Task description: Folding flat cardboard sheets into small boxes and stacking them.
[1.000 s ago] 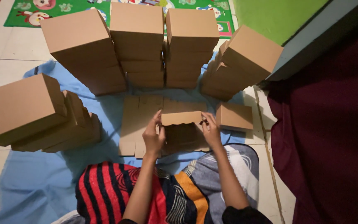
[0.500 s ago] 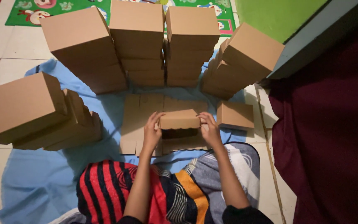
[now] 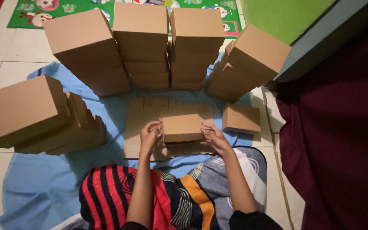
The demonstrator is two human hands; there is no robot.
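Holding a small brown cardboard box (image 3: 183, 127) by its two ends, the left hand (image 3: 149, 135) and right hand (image 3: 213, 139) each keep a closed grip on it; the fingertips behind the box are hidden. It sits just above flat cardboard blanks (image 3: 145, 111) on a blue cloth (image 3: 43, 187) on the floor. Far off stand stacks of closed boxes (image 3: 141, 42); another stack (image 3: 26, 115) at left is cut off. A single box (image 3: 240, 119) lies just right.

box (image 3: 183, 127): matt brown cardboard | sheet (image 3: 43, 187): blue cloth | floor (image 3: 5, 68): glossy tile
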